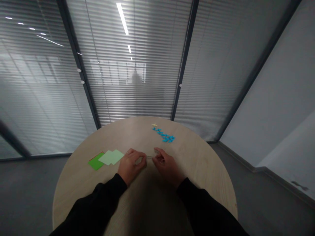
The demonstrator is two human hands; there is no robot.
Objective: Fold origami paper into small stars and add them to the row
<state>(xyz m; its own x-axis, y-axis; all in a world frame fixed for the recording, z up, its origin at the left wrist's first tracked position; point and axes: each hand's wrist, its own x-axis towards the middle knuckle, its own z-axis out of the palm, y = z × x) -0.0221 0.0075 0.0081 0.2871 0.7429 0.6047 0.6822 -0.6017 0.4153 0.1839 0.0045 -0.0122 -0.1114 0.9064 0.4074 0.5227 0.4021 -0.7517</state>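
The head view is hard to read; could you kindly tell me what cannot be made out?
Head view: the small pale item between the left hand and right hand, partly hidden by the fingers, too small to identify.
Head view: the blue pieces, too small to count.
Head view: the patch behind the glass blinds, blurred by pixelation.

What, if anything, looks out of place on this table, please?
A lone yellow star lies beyond the cluster of blue stars near the far rim of the round wooden table, the only one of its colour. The pale green paper squares also sit askew over the darker green sheet.
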